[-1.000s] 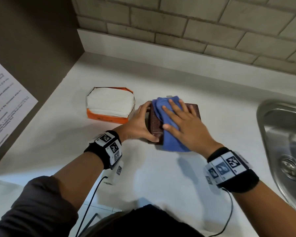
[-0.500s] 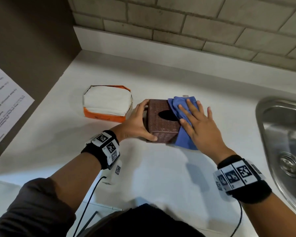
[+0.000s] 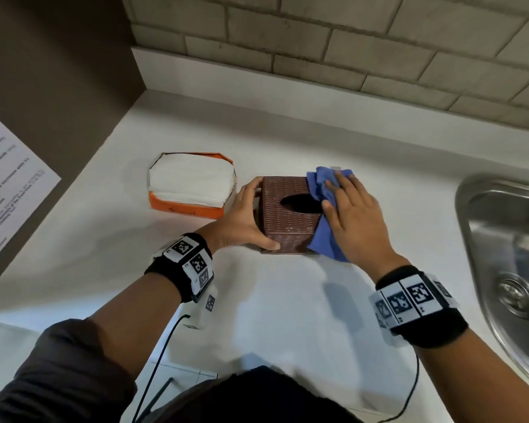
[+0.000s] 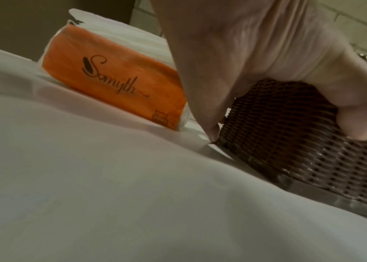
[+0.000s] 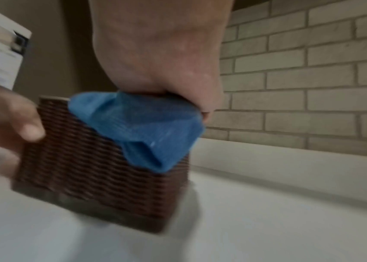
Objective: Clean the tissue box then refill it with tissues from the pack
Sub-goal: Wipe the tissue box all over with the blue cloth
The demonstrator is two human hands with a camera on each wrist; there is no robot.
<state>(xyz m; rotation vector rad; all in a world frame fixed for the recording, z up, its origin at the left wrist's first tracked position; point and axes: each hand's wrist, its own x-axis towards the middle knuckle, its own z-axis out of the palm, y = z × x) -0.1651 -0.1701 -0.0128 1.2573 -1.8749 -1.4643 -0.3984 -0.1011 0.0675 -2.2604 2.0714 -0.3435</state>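
The tissue box stands on the counter before me. The tissue pack lies left of it, the sink far right.

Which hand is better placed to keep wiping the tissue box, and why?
Right. The right hand already presses the blue cloth on the tissue box; the left hand is steadying its left side.

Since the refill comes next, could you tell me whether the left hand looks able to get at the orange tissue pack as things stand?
Probably yes: the tissue pack lies just beyond the left hand, nothing between them, though that hand grips the tissue box.
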